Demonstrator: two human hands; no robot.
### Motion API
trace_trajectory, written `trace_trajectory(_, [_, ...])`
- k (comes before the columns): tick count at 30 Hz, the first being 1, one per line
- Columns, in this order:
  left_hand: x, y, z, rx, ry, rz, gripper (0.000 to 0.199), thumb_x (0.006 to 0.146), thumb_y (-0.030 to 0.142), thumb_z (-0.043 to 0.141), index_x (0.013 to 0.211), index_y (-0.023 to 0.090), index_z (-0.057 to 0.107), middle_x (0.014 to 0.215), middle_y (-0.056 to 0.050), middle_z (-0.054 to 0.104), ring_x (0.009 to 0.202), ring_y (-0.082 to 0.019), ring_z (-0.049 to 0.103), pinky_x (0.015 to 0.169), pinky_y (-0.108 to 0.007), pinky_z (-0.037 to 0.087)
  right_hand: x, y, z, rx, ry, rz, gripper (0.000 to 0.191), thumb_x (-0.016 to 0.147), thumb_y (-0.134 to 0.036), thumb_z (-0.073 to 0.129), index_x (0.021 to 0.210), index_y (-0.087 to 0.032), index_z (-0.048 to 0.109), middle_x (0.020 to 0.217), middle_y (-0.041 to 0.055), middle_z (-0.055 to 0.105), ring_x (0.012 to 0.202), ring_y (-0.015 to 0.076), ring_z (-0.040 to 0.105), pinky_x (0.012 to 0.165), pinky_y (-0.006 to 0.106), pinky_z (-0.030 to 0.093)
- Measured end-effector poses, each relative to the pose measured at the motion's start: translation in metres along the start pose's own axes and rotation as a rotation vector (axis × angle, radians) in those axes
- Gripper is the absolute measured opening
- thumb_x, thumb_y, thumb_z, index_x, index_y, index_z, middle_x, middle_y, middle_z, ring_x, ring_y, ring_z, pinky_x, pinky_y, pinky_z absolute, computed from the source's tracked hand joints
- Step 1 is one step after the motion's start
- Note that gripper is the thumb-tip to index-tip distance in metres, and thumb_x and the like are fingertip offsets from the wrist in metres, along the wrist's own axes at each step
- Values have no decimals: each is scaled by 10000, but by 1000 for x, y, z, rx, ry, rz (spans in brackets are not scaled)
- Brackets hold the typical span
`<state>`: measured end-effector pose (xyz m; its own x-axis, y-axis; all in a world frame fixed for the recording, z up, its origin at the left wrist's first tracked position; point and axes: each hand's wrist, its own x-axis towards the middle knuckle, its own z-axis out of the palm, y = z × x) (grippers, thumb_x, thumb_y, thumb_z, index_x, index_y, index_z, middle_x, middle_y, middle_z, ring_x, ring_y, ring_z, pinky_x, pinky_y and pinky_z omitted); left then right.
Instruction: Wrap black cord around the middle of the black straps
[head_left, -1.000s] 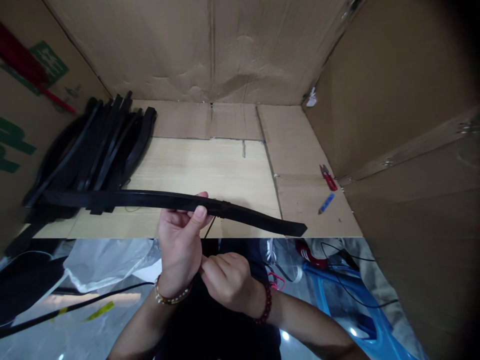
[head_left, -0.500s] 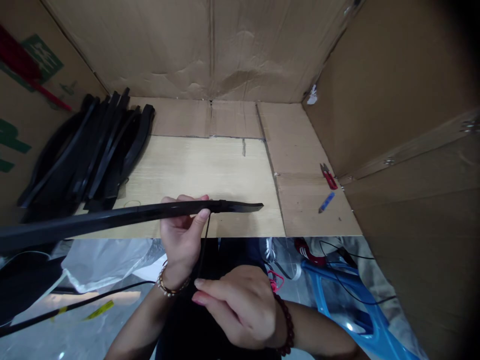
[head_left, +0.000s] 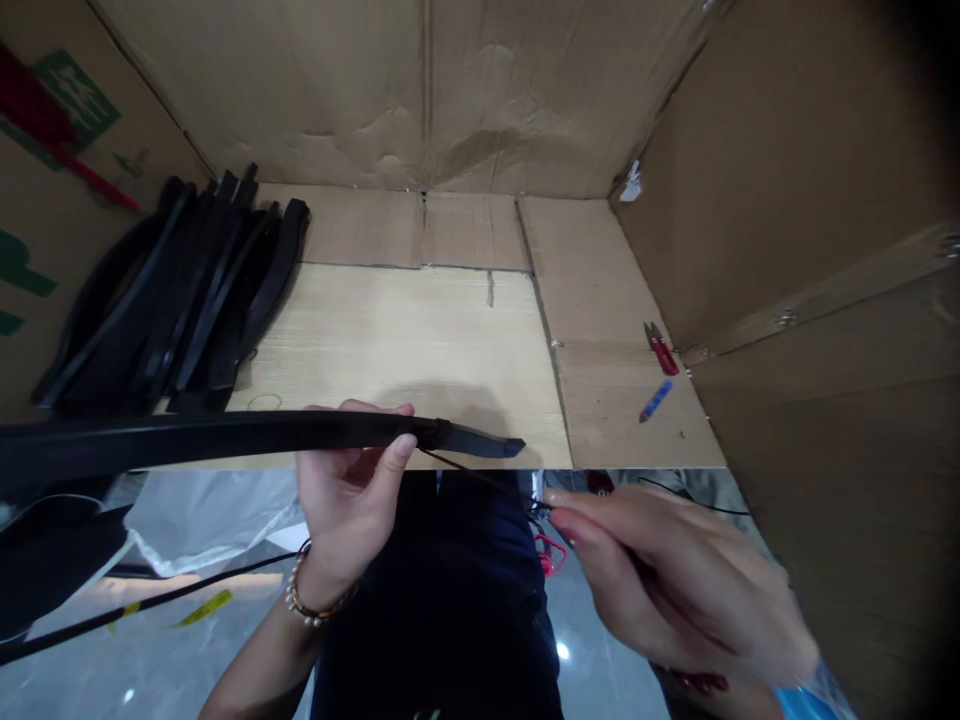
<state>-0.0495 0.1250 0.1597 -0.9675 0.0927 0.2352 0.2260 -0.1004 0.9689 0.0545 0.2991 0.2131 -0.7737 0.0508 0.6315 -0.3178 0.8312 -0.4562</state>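
Two hands here: left hand is gripping one black rubber strip, right hand is pinching a thin black cord running off the strip.

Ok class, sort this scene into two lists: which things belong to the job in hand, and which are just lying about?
In use:
left hand
right hand
black strip
black cord

Lying about:
pile of black strips
red snips
blue object
rubber band
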Motion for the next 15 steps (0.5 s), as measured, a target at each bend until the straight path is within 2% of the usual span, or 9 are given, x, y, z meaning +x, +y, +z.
trace_trajectory(5, [-4,14,-3,39,-71,-112,195,747,138,752,895,192,638,821,-11,683,815,-172,728,648,-201,624,24,17,-8,-242,-32,-107,178,972,-288,559,862,-219,682,642,-30,728,502,101,658,473,228,467])
trace_trajectory(8, [-4,21,-9,6,-131,-122,212,730,121,760,858,217,620,784,12,669,783,-160,729,672,-200,624,38,30,-9,-274,-41,-141,136,938,-266,618,838,-216,695,654,-31,735,528,96,666,506,207,477])
trace_trajectory(12, [-3,24,-19,-50,-264,-192,190,747,148,757,849,233,620,754,5,666,695,-159,711,603,-221,625,50,47,-2,-134,-14,-143,77,879,-230,693,803,-219,704,645,-37,729,498,86,633,492,205,469])
trace_trajectory(15, [-2,25,-22,-155,-301,-281,187,757,166,762,844,240,614,753,6,640,711,-161,698,560,-216,616,51,61,13,54,-32,-75,103,872,-193,692,771,-198,709,660,-27,732,505,78,623,478,193,456])
